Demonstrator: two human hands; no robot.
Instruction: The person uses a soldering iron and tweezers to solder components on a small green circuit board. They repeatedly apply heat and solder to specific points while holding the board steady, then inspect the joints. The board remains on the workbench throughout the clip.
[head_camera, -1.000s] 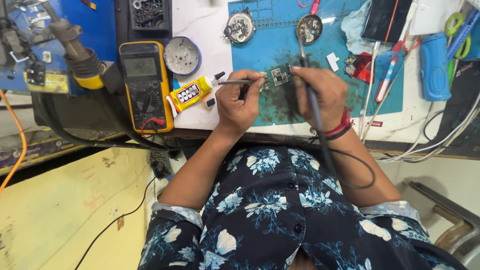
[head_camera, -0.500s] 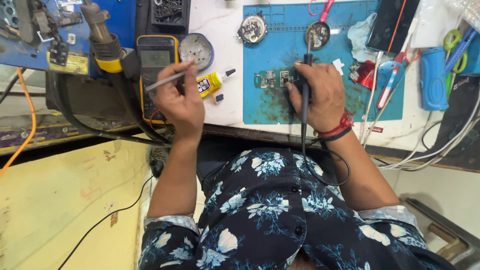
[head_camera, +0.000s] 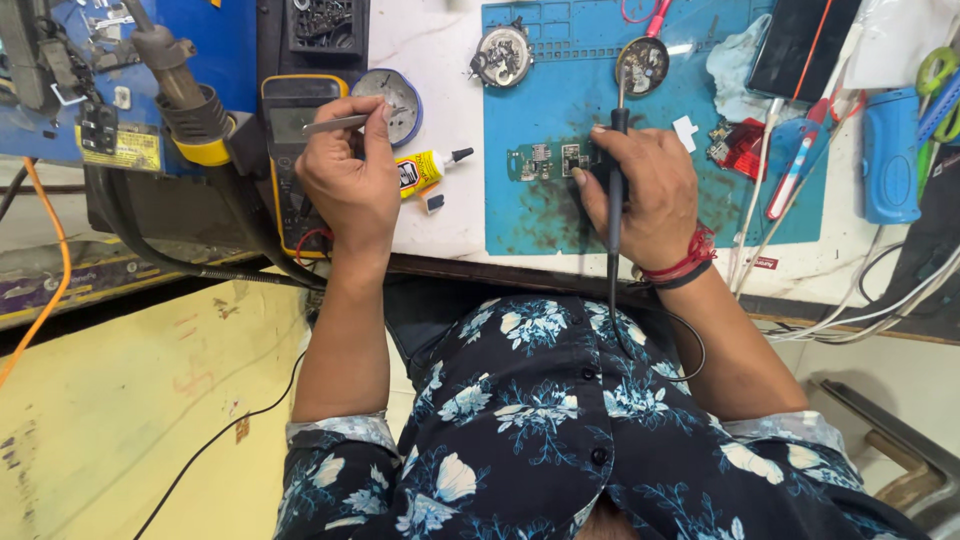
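My left hand (head_camera: 347, 180) holds thin metal tweezers (head_camera: 335, 123) over the yellow multimeter (head_camera: 290, 150), their tips pointing left. My right hand (head_camera: 645, 195) grips a dark soldering iron (head_camera: 616, 170) upright on the blue work mat (head_camera: 650, 130), its cable running down over my wrist. A small green circuit board (head_camera: 545, 160) lies on the mat just left of my right fingers. A yellow glue tube (head_camera: 425, 170) lies between the two hands.
A round tin (head_camera: 400, 100) sits behind my left hand. Two round metal parts (head_camera: 500, 55) rest near the mat's top. A hot-air nozzle with hose (head_camera: 185, 85) stands at left. A phone (head_camera: 800, 45), blue case (head_camera: 890, 150) and cables lie at right.
My left hand with the tweezers has moved away from the circuit board to the left, over the multimeter. My right hand with the iron has stayed by the board.
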